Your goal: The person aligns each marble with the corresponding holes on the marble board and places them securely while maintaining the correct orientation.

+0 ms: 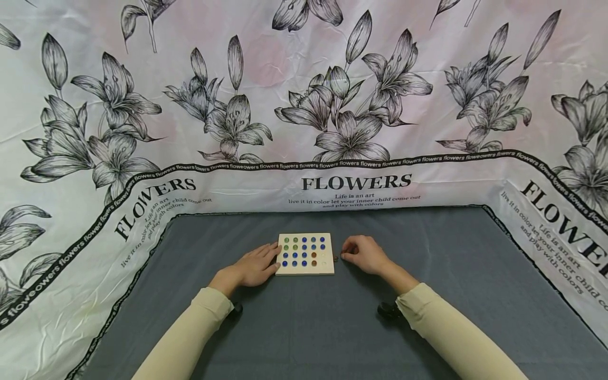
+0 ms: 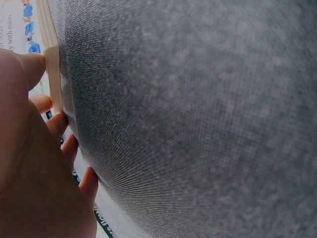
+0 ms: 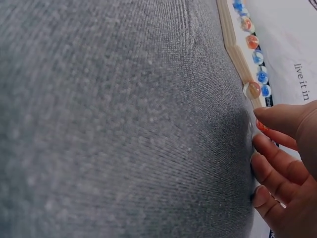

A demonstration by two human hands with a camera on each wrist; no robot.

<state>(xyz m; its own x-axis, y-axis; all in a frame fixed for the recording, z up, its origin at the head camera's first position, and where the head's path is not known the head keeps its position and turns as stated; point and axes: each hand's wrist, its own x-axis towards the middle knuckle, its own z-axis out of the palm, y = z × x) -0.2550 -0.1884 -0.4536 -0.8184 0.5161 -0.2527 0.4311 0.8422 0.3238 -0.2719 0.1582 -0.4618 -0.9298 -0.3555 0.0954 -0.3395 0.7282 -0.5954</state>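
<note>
A pale wooden board [image 1: 304, 269] lies flat, with rows of glass marbles in its holes: green at the upper left, blue across most of it, and two brown-orange ones toward the lower right. My left hand [image 1: 257, 265] rests at the board's left edge, thumb and fingertips touching it. Just off the right edge, my right hand [image 1: 364, 254] is curled. Its thumb and index finger pinch a red-orange marble [image 3: 261, 125], partly hidden by them. A clear marble with an orange swirl [image 3: 252, 89] sits by the board's edge, close to the thumb.
The board stands on a grey cloth [image 1: 304, 327] bordered by a white band with printed lettering [image 1: 356, 182]. Behind rises a white floral sheet [image 1: 266, 137]. Dark wrist devices [image 1: 389, 311] show under both sleeves.
</note>
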